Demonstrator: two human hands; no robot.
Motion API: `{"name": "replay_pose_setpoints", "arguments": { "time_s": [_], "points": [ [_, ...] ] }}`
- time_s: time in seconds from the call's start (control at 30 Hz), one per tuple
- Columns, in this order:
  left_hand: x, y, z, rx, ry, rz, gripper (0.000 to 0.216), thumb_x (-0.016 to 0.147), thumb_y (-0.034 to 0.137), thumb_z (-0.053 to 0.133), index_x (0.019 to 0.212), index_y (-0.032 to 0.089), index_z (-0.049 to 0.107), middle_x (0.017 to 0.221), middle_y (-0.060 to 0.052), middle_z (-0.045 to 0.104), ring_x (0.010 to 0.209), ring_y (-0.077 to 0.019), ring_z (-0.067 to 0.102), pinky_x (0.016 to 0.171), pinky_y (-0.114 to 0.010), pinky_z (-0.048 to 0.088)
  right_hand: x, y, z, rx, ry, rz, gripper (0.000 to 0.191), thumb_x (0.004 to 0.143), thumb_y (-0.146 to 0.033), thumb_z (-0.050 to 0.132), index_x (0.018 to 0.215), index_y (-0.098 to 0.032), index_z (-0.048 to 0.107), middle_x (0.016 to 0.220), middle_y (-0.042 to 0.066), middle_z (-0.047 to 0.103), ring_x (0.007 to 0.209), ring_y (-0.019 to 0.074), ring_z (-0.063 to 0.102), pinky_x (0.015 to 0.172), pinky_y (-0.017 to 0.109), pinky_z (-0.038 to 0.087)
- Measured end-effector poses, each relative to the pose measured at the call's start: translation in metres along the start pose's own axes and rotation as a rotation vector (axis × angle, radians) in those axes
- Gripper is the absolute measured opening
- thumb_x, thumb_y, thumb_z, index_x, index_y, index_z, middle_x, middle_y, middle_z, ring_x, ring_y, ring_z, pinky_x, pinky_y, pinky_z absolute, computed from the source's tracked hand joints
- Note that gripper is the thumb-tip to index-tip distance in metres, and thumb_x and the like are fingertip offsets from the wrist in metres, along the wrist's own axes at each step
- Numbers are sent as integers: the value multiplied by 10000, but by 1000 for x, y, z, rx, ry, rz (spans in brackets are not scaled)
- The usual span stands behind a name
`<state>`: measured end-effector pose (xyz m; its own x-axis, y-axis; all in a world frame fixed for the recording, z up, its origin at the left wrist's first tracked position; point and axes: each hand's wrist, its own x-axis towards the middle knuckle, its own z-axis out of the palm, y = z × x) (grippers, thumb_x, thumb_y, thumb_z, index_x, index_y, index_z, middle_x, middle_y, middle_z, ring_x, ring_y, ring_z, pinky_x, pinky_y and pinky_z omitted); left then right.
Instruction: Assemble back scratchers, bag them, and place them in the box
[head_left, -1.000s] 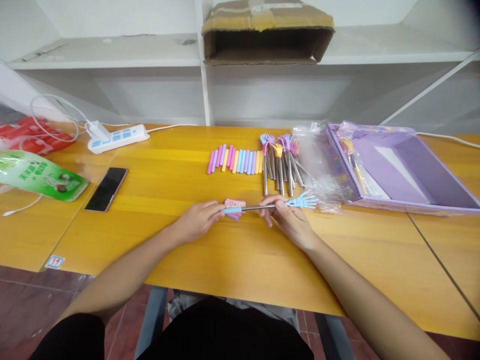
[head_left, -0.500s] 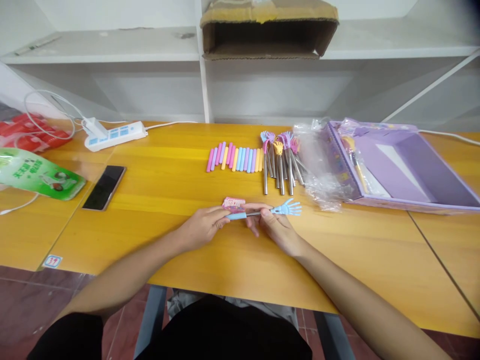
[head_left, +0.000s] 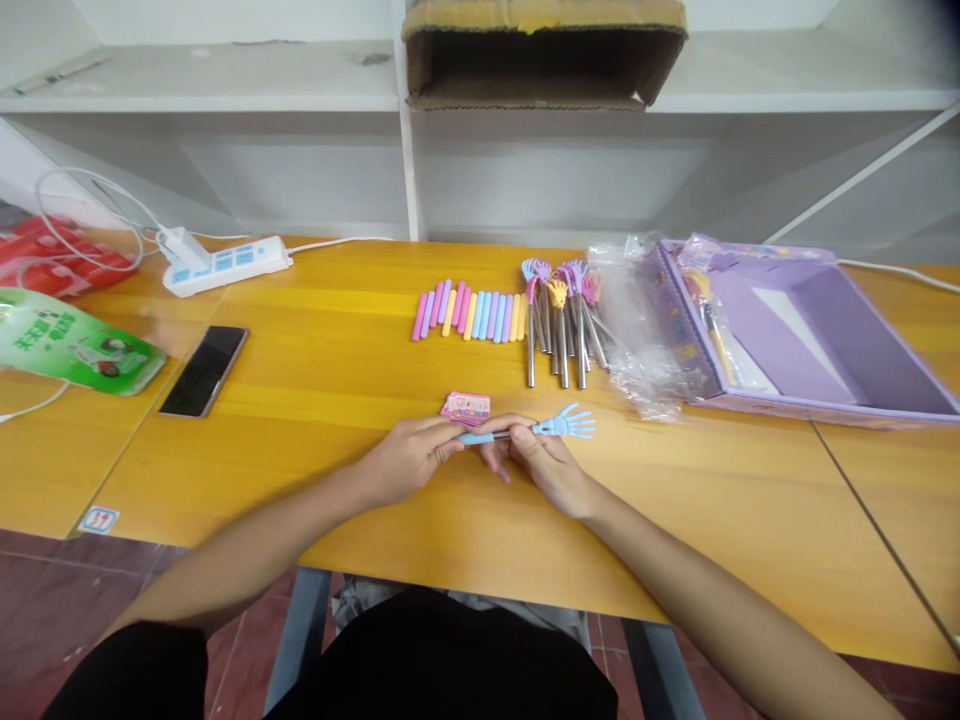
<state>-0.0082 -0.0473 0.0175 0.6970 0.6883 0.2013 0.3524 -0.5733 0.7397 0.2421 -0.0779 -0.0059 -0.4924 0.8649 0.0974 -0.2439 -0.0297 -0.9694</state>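
A back scratcher [head_left: 566, 424] with a light blue hand-shaped head, a metal rod and a light blue handle sleeve lies level between my hands. My left hand [head_left: 409, 460] is closed on its blue sleeve end. Near the head, my right hand [head_left: 544, 465] pinches the metal rod, its other fingers partly hidden behind. Just beyond my fingers lie small pink printed cards [head_left: 466, 406]. Farther back, a row of pastel sleeves [head_left: 471, 314] in pink, purple, yellow and blue sits beside a pile of metal-rod scratchers [head_left: 561, 325] with coloured hand heads.
Clear plastic bags [head_left: 645, 345] lie beside a purple open box [head_left: 817, 330] holding a wrapped scratcher. At left are a phone [head_left: 204, 371], a power strip [head_left: 227, 266], a green pouch [head_left: 82, 342] and red packaging [head_left: 64, 258]. A cardboard box [head_left: 544, 65] sits on the shelf.
My hands have come closer together along the scratcher, and less of the rod shows between them. The blue head has shifted slightly left and down.
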Motion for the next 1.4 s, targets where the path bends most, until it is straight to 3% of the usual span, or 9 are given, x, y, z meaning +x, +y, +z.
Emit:
{"name": "replay_pose_setpoints", "arguments": {
  "time_s": [0.2, 0.3, 0.43, 0.6, 0.73, 0.93, 1.1, 1.27, 1.4],
  "points": [
    [5, 1, -8, 36, -23, -9, 400, 1158, 385, 401, 1395, 213, 673, 1223, -108, 763, 1145, -230, 713, 1009, -366, 562, 1, -15, -10, -208, 1, 13, 524, 1145, -532, 405, 1481, -204, 639, 851, 22, 618, 720, 148, 571, 744, 322, 522],
    [8, 3, -15, 76, -12, -57, 374, 1154, 397, 417, 1286, 219, 718, 1146, -87, 766, 1066, -223, 719, 956, -349, 554, 2, -22, -32, -303, 33, 19, 645, 1065, -545, 609, 1629, -257, 484, 1006, 32, 638, 787, 142, 605, 780, 315, 549],
    [10, 2, -24, 131, 29, -143, 388, 1149, 423, 416, 1168, 199, 732, 1024, -69, 751, 950, -216, 713, 884, -339, 540, 4, -34, -57, -577, 214, -196, 954, 935, -454, 818, 1713, -334, 279, 1255, 79, 619, 979, 190, 667, 882, 364, 582],
    [9, 13, -42, 124, -76, -162, 388, 1149, 460, 414, 1178, 224, 721, 1120, -66, 775, 995, -218, 725, 885, -340, 546, 2, -58, -49, -1356, 65, -389, 356, 1097, -247, 535, 1433, -233, 653, 1163, 127, 705, 1060, 261, 655, 928, 414, 539],
    [6, 41, -48, 425, -130, -122, 329, 1117, 447, 514, 1276, 219, 690, 1131, -96, 769, 1040, -270, 724, 933, -405, 554, -6, -70, -32, -1689, -1, -429, 312, 1092, -136, 468, 1267, -144, 726, 970, 123, 715, 907, 264, 624, 808, 393, 486],
    [10, 67, -24, 562, -109, 47, 361, 1121, 232, 453, 1459, 180, 567, 1437, -160, 674, 1277, -284, 676, 1027, -414, 552, -25, -77, -9, -1789, 46, -448, 307, 1095, -118, 446, 1258, -128, 705, 973, 117, 718, 877, 254, 602, 793, 379, 430],
    [6, 57, -26, 497, -142, 37, 373, 1119, 223, 415, 1434, 259, 612, 1306, -93, 731, 1129, -236, 731, 943, -341, 562, -39, -78, 0, -1791, 94, -429, 289, 1077, -104, 463, 1193, -164, 720, 939, 98, 715, 856, 243, 584, 826, 384, 418],
    [-16, 32, -54, 576, -175, 6, 444, 1098, 191, 386, 1470, 270, 614, 1163, -91, 747, 961, -231, 743, 833, -322, 556, -75, -82, -35, -1821, 254, -421, 314, 1047, -85, 490, 1244, -179, 716, 1093, 126, 751, 985, 279, 601, 1026, 468, 442],
    [-37, 18, -72, 582, -206, 15, 447, 1083, 204, 382, 1436, 272, 648, 1140, -72, 761, 924, -213, 734, 824, -305, 546, -113, -81, -73, -1854, 245, -430, 354, 1045, -79, 484, 1286, -217, 703, 1101, 99, 766, 974, 263, 618, 1006, 450, 461]
  ]
}}
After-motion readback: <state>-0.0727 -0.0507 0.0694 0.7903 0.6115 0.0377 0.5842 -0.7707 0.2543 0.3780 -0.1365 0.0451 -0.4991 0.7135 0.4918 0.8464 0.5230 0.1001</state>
